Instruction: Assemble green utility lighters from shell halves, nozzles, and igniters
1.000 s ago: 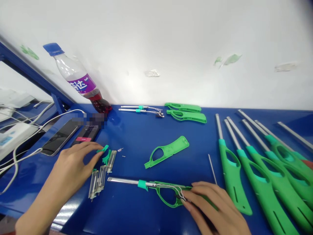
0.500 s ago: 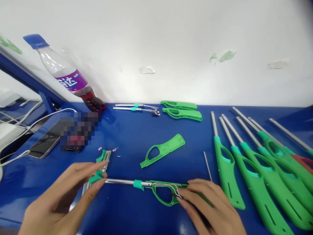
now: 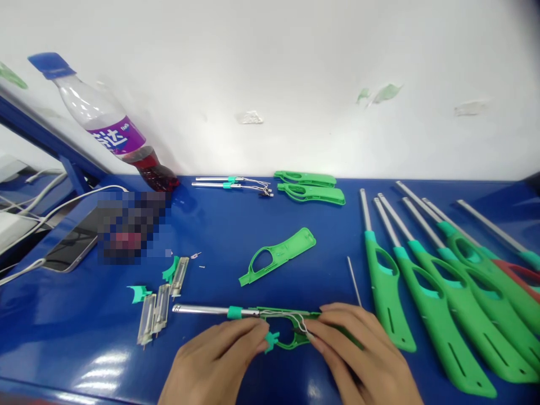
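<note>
Left grip [image 3: 215, 357] pinching 1 teal piece [image 3: 272, 341], right grip [image 3: 366, 353] on green casing [image 3: 300, 340]

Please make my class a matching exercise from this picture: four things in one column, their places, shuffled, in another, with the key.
Things
1. Purple-labelled drink bottle
2. Red lighter
3. Clear fuel tanks
4. Green handle half with white wires

Places
A. On the left side, beside loose teal triggers
B. Touched by the person's right hand
C. At the back left, near the wall
D. At the far right, beside green lighters

Pairs: 1-C, 2-D, 3-A, 4-B
</note>
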`<state>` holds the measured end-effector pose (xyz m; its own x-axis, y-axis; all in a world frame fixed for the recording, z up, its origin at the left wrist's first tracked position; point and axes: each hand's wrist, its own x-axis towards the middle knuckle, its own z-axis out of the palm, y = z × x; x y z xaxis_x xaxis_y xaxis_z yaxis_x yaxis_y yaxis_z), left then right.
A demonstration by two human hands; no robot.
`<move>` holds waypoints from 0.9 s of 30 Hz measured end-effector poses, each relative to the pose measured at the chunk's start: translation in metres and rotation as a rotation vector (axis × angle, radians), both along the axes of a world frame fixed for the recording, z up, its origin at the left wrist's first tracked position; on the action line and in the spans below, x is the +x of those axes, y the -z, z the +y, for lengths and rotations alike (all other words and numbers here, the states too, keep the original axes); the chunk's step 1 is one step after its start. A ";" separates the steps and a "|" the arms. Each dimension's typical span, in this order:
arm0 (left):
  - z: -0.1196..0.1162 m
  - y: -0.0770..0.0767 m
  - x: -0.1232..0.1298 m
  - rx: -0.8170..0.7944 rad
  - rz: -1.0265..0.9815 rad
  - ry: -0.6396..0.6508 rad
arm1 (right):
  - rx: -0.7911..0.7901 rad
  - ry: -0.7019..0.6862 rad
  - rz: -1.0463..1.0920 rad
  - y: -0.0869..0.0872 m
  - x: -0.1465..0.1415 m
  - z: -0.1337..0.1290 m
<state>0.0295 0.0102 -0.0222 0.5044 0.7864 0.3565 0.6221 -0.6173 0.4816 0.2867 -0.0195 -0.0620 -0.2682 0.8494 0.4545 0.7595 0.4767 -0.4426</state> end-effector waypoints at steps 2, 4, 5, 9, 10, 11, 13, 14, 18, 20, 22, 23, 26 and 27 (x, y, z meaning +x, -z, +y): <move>-0.001 0.001 -0.008 -0.017 0.050 0.024 | -0.005 -0.005 -0.006 0.000 0.001 -0.001; -0.002 0.002 -0.014 -0.028 0.088 0.018 | -0.012 -0.011 -0.010 0.000 0.002 -0.001; -0.003 0.003 -0.017 -0.029 0.109 0.020 | -0.015 -0.015 -0.010 0.001 0.002 -0.001; -0.003 0.005 -0.018 0.009 0.213 0.043 | -0.030 -0.028 -0.001 0.002 0.004 -0.001; -0.003 0.006 -0.018 0.023 0.227 0.042 | -0.032 -0.024 0.006 0.002 0.004 -0.001; -0.003 0.006 -0.017 0.037 0.235 0.035 | -0.031 -0.021 0.014 0.002 0.004 -0.001; -0.003 0.006 -0.014 0.052 0.242 0.017 | -0.031 -0.014 0.030 0.002 0.004 -0.002; -0.003 0.006 -0.013 0.057 0.244 0.008 | -0.032 -0.012 0.035 0.002 0.004 -0.002; -0.005 0.011 -0.006 0.078 0.258 -0.016 | -0.026 -0.006 0.040 0.002 0.003 -0.002; -0.006 0.014 -0.003 0.085 0.250 -0.011 | -0.026 0.000 0.036 0.002 0.002 -0.002; -0.005 0.017 0.001 0.081 0.231 0.002 | -0.028 0.000 0.042 0.000 0.001 -0.001; -0.005 0.018 0.003 0.074 0.223 0.006 | -0.032 -0.002 0.047 0.000 0.001 -0.001; -0.004 0.022 0.009 0.053 0.201 -0.002 | -0.040 -0.016 0.054 -0.002 0.000 0.001; -0.004 0.024 0.010 0.049 0.190 -0.007 | -0.042 -0.016 0.055 -0.003 0.000 0.001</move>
